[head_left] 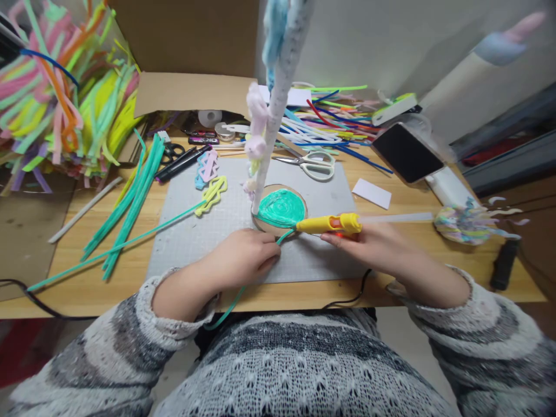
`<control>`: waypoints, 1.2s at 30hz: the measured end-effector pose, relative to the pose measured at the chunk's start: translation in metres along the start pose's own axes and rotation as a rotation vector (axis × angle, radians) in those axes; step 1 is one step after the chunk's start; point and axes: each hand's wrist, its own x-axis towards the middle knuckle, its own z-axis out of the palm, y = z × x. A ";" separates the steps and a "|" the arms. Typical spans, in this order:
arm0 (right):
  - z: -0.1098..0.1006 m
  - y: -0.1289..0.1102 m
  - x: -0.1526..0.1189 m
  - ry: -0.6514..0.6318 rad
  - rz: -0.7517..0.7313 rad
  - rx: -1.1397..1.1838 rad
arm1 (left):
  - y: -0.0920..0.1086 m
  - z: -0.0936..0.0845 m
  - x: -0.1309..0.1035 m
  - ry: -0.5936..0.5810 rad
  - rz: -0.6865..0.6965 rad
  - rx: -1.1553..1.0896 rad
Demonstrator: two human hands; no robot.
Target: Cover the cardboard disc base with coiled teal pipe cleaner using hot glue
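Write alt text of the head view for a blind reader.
A person's right hand points a yellow glue gun at the near edge of a green spiral, where the left hand holds a green strip. Scissors and colourful strips lie beyond.

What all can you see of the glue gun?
The glue gun is yellow and looks plastic, with a dark tip, a reddish patch and a pale glue stick out the back. The right hand holds it roughly level, hiding the grip, tip pointing left at the near edge of the disc, by the green stem. Contact there is unclear.
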 end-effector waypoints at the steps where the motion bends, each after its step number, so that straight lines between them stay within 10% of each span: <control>1: 0.000 -0.001 0.000 -0.002 0.001 -0.003 | 0.000 -0.001 0.000 -0.003 -0.001 0.011; 36: 0.014 -0.021 0.018 -0.009 -0.156 0.018 | 0.000 0.002 0.000 0.037 0.006 0.076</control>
